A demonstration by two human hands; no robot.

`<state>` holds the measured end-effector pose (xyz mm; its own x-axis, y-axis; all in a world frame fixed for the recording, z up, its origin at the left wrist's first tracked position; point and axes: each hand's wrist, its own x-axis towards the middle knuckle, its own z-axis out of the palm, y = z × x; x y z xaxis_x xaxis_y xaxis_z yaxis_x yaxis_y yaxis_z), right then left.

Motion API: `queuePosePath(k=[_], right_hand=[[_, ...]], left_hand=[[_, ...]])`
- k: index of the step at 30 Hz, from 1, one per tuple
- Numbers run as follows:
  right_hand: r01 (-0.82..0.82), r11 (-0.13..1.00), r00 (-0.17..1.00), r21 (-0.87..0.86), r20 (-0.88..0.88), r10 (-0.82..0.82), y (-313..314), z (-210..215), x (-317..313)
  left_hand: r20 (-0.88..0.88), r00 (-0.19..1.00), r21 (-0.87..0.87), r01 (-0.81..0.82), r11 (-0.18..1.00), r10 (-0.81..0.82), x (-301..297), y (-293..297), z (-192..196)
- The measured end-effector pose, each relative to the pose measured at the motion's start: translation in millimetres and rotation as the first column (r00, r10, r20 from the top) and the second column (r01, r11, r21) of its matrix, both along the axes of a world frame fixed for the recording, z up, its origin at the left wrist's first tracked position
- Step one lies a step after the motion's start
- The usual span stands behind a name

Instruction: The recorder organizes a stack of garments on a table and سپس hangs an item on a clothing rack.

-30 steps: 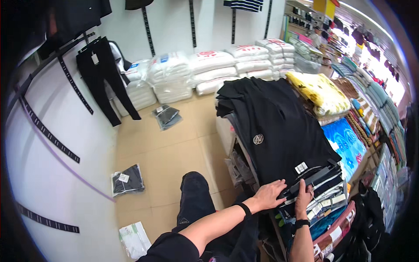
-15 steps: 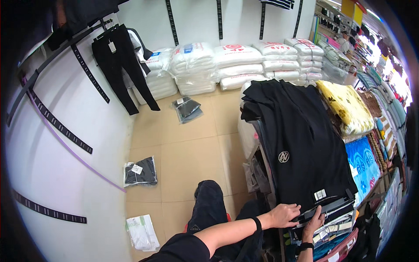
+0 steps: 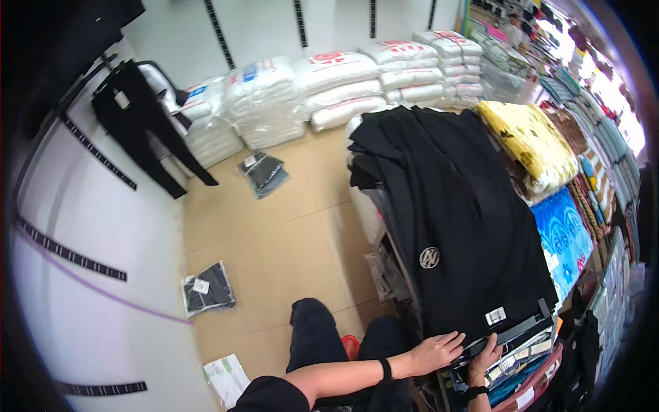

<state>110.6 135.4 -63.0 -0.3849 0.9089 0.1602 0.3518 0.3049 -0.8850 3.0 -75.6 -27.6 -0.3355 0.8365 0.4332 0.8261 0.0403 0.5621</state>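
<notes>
Black trousers [image 3: 456, 206] with a round pale emblem lie spread over a stack of goods on my right. A white tag [image 3: 495, 315] sits near their waist end. Across the waist lies a dark clip hanger [image 3: 525, 329], tilted up to the right. My left hand [image 3: 434, 353] is closed at the left corner of the waistband, its fingers over the cloth; its thumb is partly hidden. My right hand [image 3: 486, 358] closes round the hanger close to its left end, the thumb on top.
More folded garments on hangers [image 3: 522, 360] lie under the trousers' waist end. Beyond are a yellow blanket [image 3: 528, 147] and a blue patterned pack [image 3: 564, 223]. Bagged clothes [image 3: 209, 288] lie on the tiled floor. White bales [image 3: 336, 79] line the wall; black trousers [image 3: 141, 123] hang left.
The view has shifted, so the wall and floor items sit further left. My left hand's fingers look straighter on the waistband; my right hand stays on the hanger.
</notes>
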Motion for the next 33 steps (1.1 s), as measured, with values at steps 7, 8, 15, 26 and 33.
queuePosePath(k=[7,8,15,26,33], right_hand=[[-0.037,0.996,0.999,-0.079,0.034,0.040,-14,11,13],[-0.064,0.992,0.997,-0.105,0.035,0.068,-20,20,11],[0.140,0.953,0.963,-0.268,0.260,-0.068,-17,20,24],[-0.098,0.966,0.938,-0.238,0.303,0.170,-46,177,-41],[-0.265,0.950,0.920,-0.165,0.254,0.300,-58,259,-90]], left_hand=[[-0.015,0.996,-0.008,0.085,0.996,-0.085,-20,4,-6],[-0.004,0.996,0.007,0.092,0.996,-0.092,-19,4,-14],[0.160,0.971,-0.045,0.186,0.982,-0.177,-29,5,3],[0.383,0.897,-0.148,0.297,0.944,-0.222,-60,-8,125],[0.491,0.862,-0.166,0.236,0.958,-0.127,-70,-13,196]])
